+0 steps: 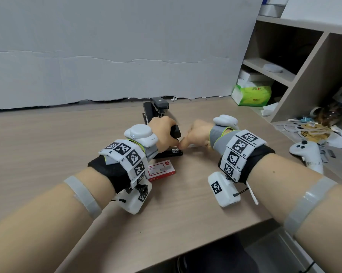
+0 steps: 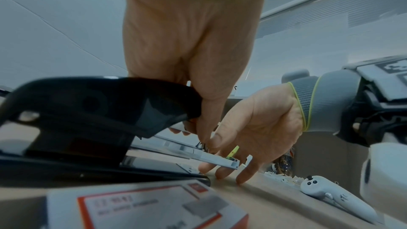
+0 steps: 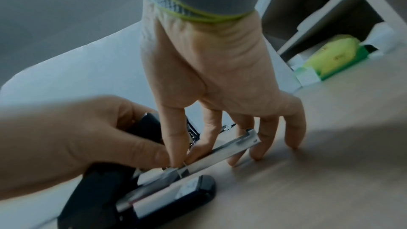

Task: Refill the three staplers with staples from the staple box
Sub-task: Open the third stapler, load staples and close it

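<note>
- Wooden desk [image 1: 185,203]: light brown surface bearing every item below; a pale wall board stands along its far edge.
- Shelf unit [image 1: 296,62]: at the right rear of the desk, with a green tissue pack [image 1: 252,95] in its lowest compartment.
- White controller [image 1: 308,152]: lies on the desk to the right of the right forearm, near a heap of loose clutter.
- Rear stapler [image 1: 156,110]: black, on the desk beyond both hands; the head view is too oblique to say how many staplers stand there.
- Near stapler [image 2: 92,116]: black, base flat on the desk at centre, cover lifted, its metal staple rail [image 2: 198,154] drawn out to the right above the base.
- Left hand [image 1: 163,134]: fingers curled over the raised cover of the near stapler, gripping it; thumb tip meets the right thumb at the rail.
- Right hand [image 3: 209,76]: thumb and index finger pinch together at the inner end of the staple rail; the other three fingers are spread apart, tips resting on the desk beyond the rail.
- Staple box [image 1: 161,170]: red and white, lying flat on the desk just in front of the near stapler, beside the left wrist.
</note>
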A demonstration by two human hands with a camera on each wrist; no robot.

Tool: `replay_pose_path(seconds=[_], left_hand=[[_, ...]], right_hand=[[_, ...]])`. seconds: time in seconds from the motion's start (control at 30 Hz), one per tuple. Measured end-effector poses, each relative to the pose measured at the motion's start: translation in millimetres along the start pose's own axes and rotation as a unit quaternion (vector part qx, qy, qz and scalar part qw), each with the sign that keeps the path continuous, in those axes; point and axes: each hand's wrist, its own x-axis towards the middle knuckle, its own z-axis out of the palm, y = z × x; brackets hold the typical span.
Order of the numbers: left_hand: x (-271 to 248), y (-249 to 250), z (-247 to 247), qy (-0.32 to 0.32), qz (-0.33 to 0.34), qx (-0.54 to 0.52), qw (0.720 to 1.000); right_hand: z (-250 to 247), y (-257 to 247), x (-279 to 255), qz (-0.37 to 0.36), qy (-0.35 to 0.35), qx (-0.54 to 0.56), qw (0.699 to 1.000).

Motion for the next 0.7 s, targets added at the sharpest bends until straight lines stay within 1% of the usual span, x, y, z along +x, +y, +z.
replay_pose_path(seconds=[0.17, 0.27, 0.37, 0.43, 0.53, 0.6, 0.7], left_hand=[[-2, 0, -1, 0.003, 0.004, -0.001, 1.000], [-3, 0, -1, 0.005, -0.001, -0.007, 1.000], [-3, -1, -2, -0.001, -0.003, -0.003, 1.000], [-3, -1, -3, -0.006, 0.000, -0.002, 1.000], [-4, 2, -5, -0.011, 0.003, -0.001, 1.000], [-4, 2, -6, -0.011, 0.001, -0.002, 1.000], [-5, 3, -6, -0.015, -0.006, -0.005, 1.000]], right_hand=[[-6, 3, -4, 0.015, 0.022, 0.021, 0.999], [-16, 13, -3, 0.012, 0.025, 0.081, 0.996], [-25, 30, 0, 0.025, 0.054, 0.163, 0.985], [-25, 42, 6, 0.045, 0.071, 0.171, 0.982], [-17, 57, 15, 0.065, 0.033, 0.188, 0.979], [-12, 60, 19, 0.073, 0.019, 0.181, 0.981], [-11, 63, 22, 0.065, 0.008, 0.167, 0.984]])
